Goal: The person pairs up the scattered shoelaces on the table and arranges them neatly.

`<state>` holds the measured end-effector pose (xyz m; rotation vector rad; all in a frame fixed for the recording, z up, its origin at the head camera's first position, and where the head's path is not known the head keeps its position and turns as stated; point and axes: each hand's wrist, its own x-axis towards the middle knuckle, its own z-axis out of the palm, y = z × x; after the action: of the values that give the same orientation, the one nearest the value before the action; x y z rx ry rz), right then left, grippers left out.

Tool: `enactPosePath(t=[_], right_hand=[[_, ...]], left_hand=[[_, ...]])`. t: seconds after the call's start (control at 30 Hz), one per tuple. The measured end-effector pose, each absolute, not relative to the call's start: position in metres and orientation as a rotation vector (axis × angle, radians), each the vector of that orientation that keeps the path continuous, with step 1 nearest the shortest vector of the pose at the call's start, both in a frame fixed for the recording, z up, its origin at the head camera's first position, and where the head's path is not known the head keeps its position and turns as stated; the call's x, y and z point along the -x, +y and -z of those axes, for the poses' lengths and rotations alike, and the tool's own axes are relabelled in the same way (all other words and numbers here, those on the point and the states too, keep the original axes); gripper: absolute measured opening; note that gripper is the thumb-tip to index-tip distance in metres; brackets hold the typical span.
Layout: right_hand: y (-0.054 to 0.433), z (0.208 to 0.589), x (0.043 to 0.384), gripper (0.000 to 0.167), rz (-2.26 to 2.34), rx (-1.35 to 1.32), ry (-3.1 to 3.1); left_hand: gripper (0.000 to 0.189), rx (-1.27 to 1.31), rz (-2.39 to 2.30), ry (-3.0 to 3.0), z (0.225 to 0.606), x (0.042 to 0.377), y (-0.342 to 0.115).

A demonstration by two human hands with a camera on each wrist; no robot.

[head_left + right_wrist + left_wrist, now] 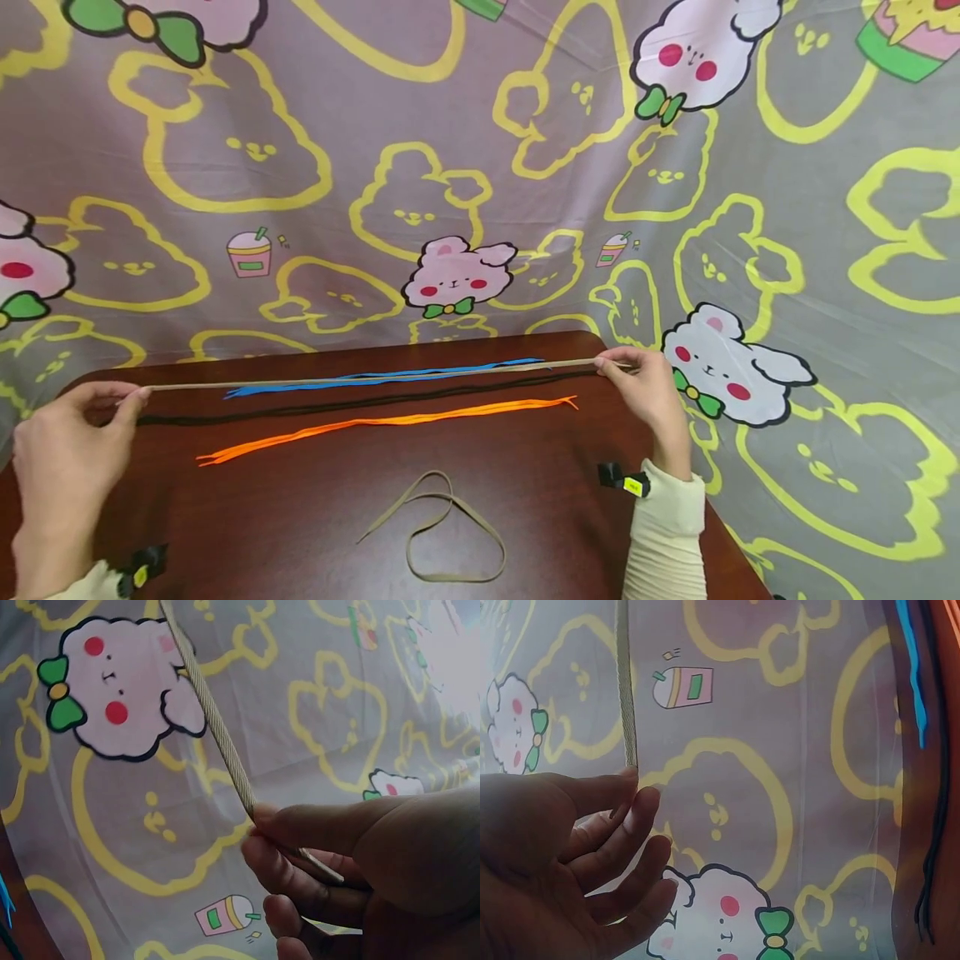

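A tan shoelace is stretched straight between both hands above the table. My left hand pinches one end between thumb and forefinger; the left wrist view shows the lace running away from the fingertips. At the other end, my right hand pinches it, and a short tip pokes out past the fingers. Below the stretched lace lie blue shoelaces, partly overlapped by it in the head view. Black shoelaces and orange shoelaces lie roughly parallel, nearer to me.
Another tan shoelace lies loosely looped near the front of the dark brown table. A printed cloth with bunny drawings hangs behind the table and along its right side.
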<state>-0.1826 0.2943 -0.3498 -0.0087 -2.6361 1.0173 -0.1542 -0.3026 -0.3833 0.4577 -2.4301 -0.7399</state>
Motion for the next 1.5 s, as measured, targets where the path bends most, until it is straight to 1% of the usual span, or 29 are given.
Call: enactPosePath(t=[0.17,0.3,0.47,0.57,0.67,1.0,1.13,1.2,1.37,1.5], right_hand=[[0.297,0.353,0.186,0.017,-0.983,0.072,-2.64],[0.298,0.355,0.189,0.015,-0.932,0.05,-2.669],[0.301,0.362,0.195,0.015,-0.913,-0.008,-2.73],[0.302,0.369,0.199,0.015,-0.92,0.016,-2.765],[0.305,0.378,0.202,0.013,-0.891,0.07,-2.79],[0.317,0.408,0.212,0.022,-0.783,0.143,-2.848],[0.321,0.419,0.216,0.022,-0.752,0.168,-2.889],[0.322,0.425,0.218,0.019,-0.733,0.159,-2.915],[0.325,0.441,0.221,0.011,-0.702,0.111,-2.989],[0.326,0.453,0.225,0.01,-0.63,0.137,-3.03]], left_hand=[[0.03,-0.479,0.711,-2.495,0.385,0.157,-0.309],[0.031,-0.432,0.685,-2.531,0.39,0.159,-0.317],[0.022,-0.316,0.644,-2.568,0.399,0.162,-0.323],[0.015,-0.249,0.629,-2.6,0.405,0.163,-0.323],[0.012,-0.209,0.622,-2.652,0.412,0.164,-0.325],[0.021,-0.258,0.634,-2.877,0.432,0.169,-0.329],[0.027,-0.237,0.643,-2.935,0.441,0.172,-0.333],[0.025,-0.202,0.643,-2.965,0.446,0.174,-0.335],[0.011,-0.093,0.649,-3.059,0.458,0.179,-0.339],[0.01,-0.033,0.661,-3.082,0.464,0.18,-0.338]])
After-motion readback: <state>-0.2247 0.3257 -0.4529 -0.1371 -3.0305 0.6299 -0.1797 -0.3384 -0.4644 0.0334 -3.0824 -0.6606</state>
